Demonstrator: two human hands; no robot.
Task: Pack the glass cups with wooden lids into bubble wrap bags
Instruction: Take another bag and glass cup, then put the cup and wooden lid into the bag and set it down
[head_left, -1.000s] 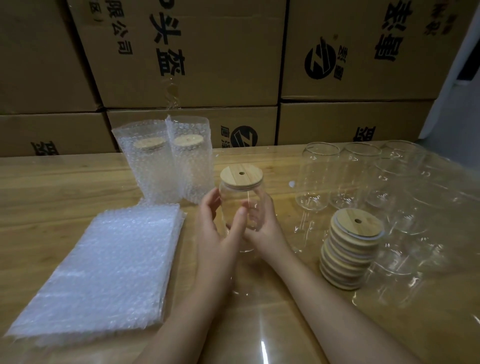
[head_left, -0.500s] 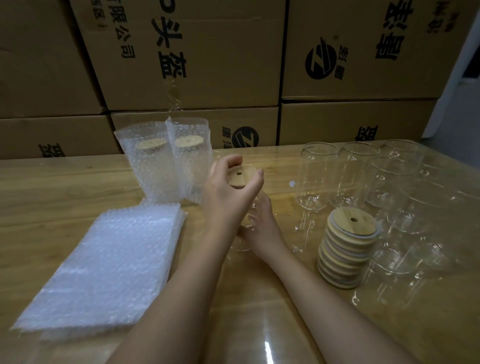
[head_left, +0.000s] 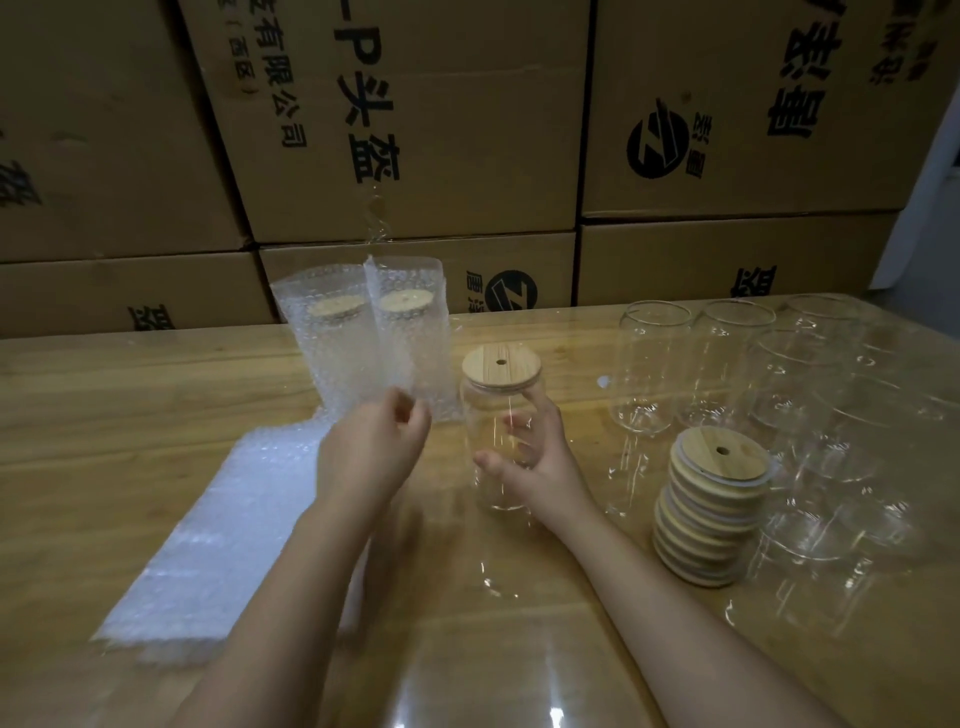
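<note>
Pulled the left hand (head_left: 371, 447) off the wooden lid (head_left: 501, 366) toward the stack of flat bubble wrap bags (head_left: 208, 535), probably for one; fingers loosely curled, empty. Steadies the glass cup (head_left: 491, 467) upright on the table (head_left: 104, 415) with the right hand (head_left: 540, 462), fingers and thumb wrapped round it. Beside, one stack of spare lids (head_left: 711, 509), uncountable. Behind, two bagged cups (head_left: 332, 353) and six-odd empty cups (head_left: 652, 364).

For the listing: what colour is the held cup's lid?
The wooden lid is pale tan, wood-grained; head view shows it best.
</note>
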